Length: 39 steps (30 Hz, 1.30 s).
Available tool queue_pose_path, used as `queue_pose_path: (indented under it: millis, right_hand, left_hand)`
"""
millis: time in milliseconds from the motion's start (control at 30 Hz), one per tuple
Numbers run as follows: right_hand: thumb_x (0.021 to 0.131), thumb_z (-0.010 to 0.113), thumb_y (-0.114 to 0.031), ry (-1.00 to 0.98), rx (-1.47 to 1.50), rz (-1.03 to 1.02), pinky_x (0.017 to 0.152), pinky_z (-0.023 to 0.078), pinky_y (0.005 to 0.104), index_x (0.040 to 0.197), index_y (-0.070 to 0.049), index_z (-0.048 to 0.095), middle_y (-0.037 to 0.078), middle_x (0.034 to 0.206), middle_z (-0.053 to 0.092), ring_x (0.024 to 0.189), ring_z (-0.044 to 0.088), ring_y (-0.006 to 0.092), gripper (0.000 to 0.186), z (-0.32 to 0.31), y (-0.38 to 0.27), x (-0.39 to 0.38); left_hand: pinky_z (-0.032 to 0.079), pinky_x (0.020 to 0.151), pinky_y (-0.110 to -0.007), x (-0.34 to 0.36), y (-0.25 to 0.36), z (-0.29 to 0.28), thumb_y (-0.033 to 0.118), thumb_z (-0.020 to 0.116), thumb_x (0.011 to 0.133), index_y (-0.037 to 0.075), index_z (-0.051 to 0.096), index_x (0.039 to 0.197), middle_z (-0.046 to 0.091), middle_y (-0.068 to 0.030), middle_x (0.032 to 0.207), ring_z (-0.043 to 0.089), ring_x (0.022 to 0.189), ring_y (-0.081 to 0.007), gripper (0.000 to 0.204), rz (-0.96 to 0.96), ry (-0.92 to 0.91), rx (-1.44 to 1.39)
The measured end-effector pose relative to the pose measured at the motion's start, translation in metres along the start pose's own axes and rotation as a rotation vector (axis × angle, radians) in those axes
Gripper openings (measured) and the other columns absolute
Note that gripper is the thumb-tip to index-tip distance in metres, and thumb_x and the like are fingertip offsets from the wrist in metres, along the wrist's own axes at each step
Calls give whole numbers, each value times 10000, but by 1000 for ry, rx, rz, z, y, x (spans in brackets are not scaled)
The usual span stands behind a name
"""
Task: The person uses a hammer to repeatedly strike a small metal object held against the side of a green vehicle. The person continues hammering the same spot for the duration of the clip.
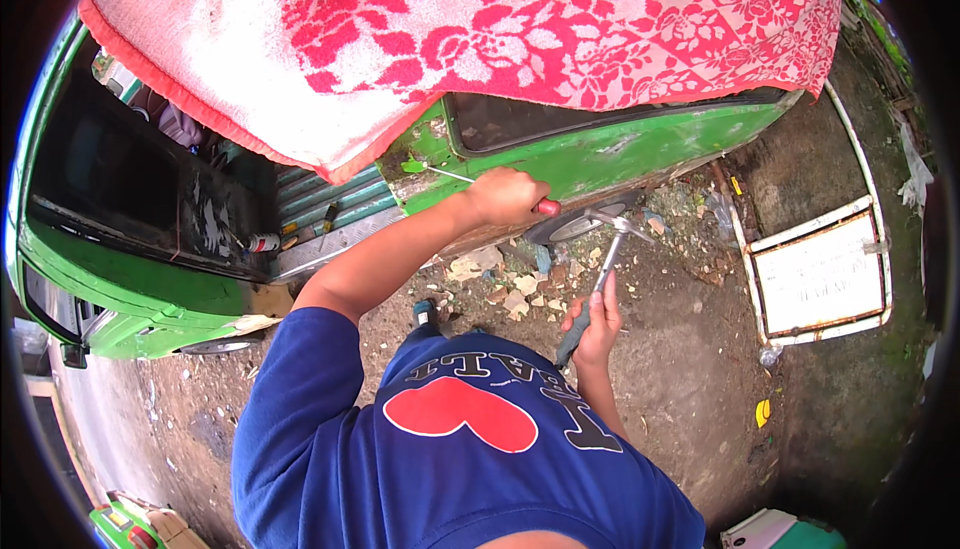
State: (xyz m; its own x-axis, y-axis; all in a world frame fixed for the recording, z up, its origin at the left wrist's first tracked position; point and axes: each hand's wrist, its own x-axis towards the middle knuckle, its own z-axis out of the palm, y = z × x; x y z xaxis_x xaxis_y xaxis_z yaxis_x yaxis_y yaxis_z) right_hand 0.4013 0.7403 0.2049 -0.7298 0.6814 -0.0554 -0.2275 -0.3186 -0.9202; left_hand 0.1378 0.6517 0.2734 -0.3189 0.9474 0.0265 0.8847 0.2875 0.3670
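My left hand (506, 196) is wrapped round a screwdriver (547, 207) with a red handle and a thin metal shaft. The shaft points left, its tip at a worn, patchy part of the green van body (640, 144) beside the door opening. Closed round the dark grip of a claw hammer (606, 271) is my right hand (598, 327). The steel hammer head is raised just right of the screwdriver's handle end, apart from it. A pink and white flowered blanket (480, 39) hangs over the van's roof and part of its window.
At the left, the van's green door (130, 284) stands open, with a can (262, 242) and small tools on the ridged step. Broken flakes (515, 299) litter the ground near the wheel (580, 224). A white metal frame with a panel (815, 274) lies at the right.
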Motion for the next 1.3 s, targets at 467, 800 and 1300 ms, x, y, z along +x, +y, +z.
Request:
queue_pose_path:
  millis: [467, 800, 1300]
  right_hand:
    - [1004, 476, -116, -74, -113, 17, 460, 471, 254, 1499, -51, 330, 37, 683, 513, 540, 510, 108, 521, -15, -9, 15]
    - [1016, 461, -123, -184, -180, 128, 455, 471, 276, 1506, -81, 329, 38, 713, 513, 540, 516, 126, 509, -9, 15, 19]
    - [1017, 453, -107, -68, 24, 76, 455, 485, 282, 1500, -90, 349, 19, 805, 491, 613, 515, 117, 495, 0, 1, 29]
  left_hand:
    - [538, 721, -477, 11, 2, 3, 330, 600, 881, 72, 650, 897, 694, -172, 830, 684, 789, -356, 264, -81, -79, 21]
    - [545, 730, -470, 20, -7, 5, 237, 605, 835, 69, 648, 934, 699, -174, 851, 688, 809, -356, 200, -92, -35, 42]
    - [545, 711, -466, 17, 1, 8, 334, 575, 911, 63, 650, 890, 697, -173, 822, 690, 774, -350, 282, -82, -80, 84]
